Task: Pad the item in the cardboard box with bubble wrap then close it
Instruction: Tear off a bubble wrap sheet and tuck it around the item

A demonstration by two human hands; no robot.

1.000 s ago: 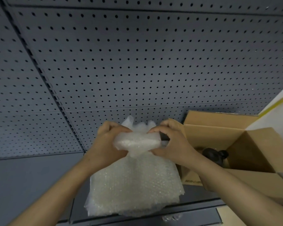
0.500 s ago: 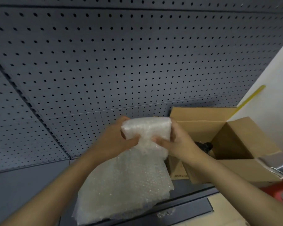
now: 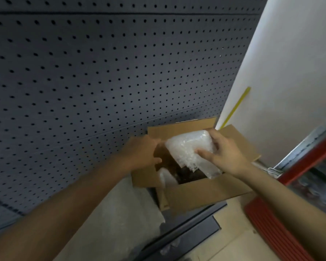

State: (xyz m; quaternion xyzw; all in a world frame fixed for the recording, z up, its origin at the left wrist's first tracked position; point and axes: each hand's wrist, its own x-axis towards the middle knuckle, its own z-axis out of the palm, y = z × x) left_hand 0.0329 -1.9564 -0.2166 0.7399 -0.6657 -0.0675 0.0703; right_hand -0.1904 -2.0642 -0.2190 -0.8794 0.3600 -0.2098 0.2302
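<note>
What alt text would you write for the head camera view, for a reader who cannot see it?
A right hand pushes a folded wad of bubble wrap into an open cardboard box, while the left hand grips the box's left flap. A grey pegboard wall stands behind.

Both forearms were bare from the frame's lower edge to the wrists, with no sleeve over them. The left hand (image 3: 139,153) and the right hand (image 3: 226,153) wore no gloves. The wrists carried no watch or band, and the fingers (image 3: 205,153) bore no rings. The nails in view were short and plain.
</note>
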